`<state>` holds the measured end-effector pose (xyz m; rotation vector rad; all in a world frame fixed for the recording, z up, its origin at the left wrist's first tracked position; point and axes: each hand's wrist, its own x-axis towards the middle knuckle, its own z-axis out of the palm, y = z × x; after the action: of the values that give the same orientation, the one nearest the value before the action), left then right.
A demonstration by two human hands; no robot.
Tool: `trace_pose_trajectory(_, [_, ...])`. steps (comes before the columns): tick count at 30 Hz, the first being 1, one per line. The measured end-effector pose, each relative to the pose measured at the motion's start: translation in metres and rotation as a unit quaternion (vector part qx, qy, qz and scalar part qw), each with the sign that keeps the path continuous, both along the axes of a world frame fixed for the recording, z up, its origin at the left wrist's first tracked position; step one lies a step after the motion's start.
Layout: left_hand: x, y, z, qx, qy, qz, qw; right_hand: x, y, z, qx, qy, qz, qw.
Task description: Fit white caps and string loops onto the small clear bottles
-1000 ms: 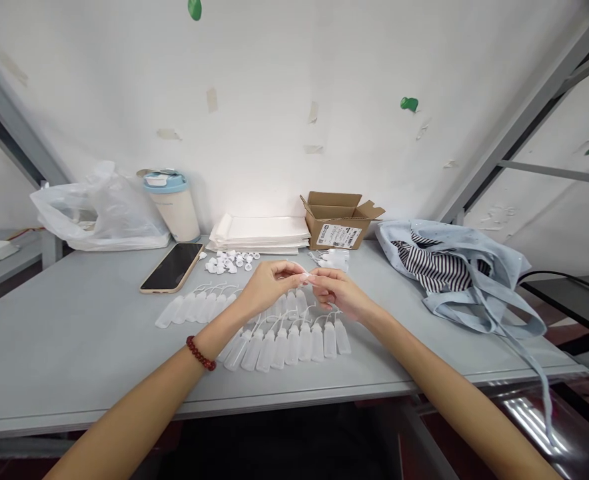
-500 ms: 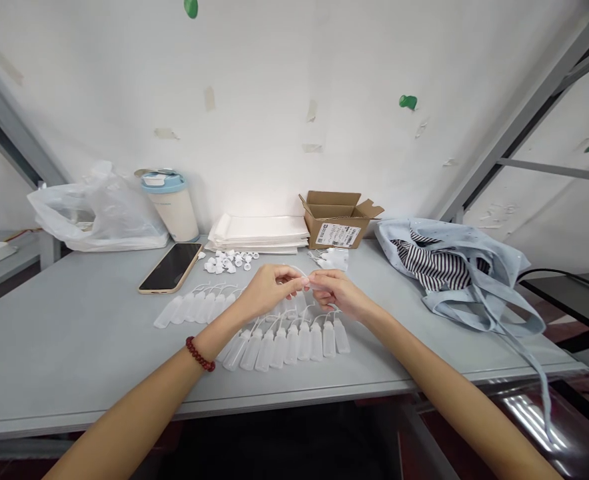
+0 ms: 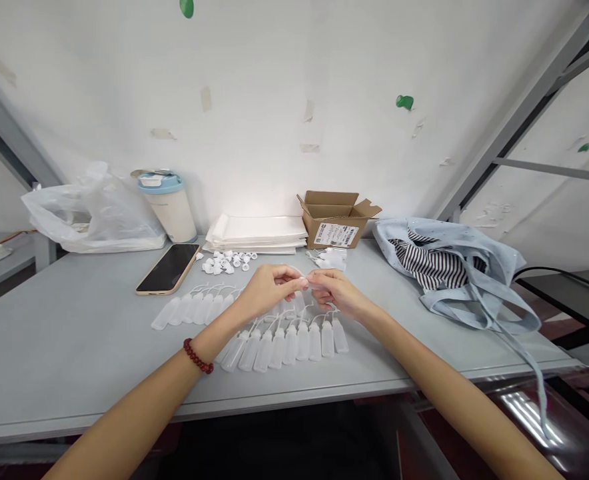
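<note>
My left hand (image 3: 269,288) and my right hand (image 3: 338,292) meet fingertip to fingertip above the table, both closed in a pinch. Between them is a small whitish piece with a thin curved tube (image 3: 300,272); the fingers hide most of it. Under and in front of the hands lies a row of small translucent squeeze bottles (image 3: 277,350) with thin bent nozzle tubes. A second row of such bottles (image 3: 194,309) runs behind, partly covered by my left hand and forearm. Loose white caps (image 3: 219,263) are heaped beyond my left hand.
A phone (image 3: 168,269), a lidded cup (image 3: 172,213) and a plastic bag (image 3: 94,213) are at the left. White sheets (image 3: 257,233), an open cardboard box (image 3: 337,220) and small clear packets (image 3: 332,258) sit along the wall. At the right lies a blue cloth bag (image 3: 454,267).
The curved tube between my fingertips shows a little less of its arc. Both hands stay in nearly the same pinch; the whole view has shifted slightly.
</note>
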<state>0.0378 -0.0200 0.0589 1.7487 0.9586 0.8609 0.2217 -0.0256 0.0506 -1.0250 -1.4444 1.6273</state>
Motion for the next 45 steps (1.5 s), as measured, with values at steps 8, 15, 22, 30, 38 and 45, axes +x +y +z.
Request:
trace_pose_trajectory(8, [0.0006,0.0016,-0.0043,0.050,-0.010,-0.003,0.999,-0.0001,0.0009,-0.0019,-0.011,0.007,-0.006,1.000])
trace_pose_trajectory(15, [0.0013,-0.0004,-0.0010,0.018,0.002,0.000,1.000,-0.0003,-0.0011,0.0006,0.015,-0.008,-0.008,1.000])
trace_pose_trajectory(22, [0.0017,-0.0016,-0.0020,0.038,-0.001,0.009,0.999,-0.0003,0.0010,-0.0022,0.007,-0.010,-0.007,1.000])
trace_pose_trajectory(30, [0.0024,-0.0024,-0.0008,0.022,0.039,-0.018,0.999,0.0019,0.0011,-0.0014,0.032,-0.014,-0.001,0.999])
trace_pose_trajectory(38, [0.0015,-0.0020,-0.0008,-0.029,0.033,-0.039,0.998,0.0027,0.0019,-0.0008,0.046,-0.025,0.021,0.998])
trace_pose_trajectory(45, [-0.0001,0.0052,-0.0006,-0.060,-0.037,0.017,0.997,0.0015,0.0030,-0.0032,0.097,-0.030,-0.014,0.995])
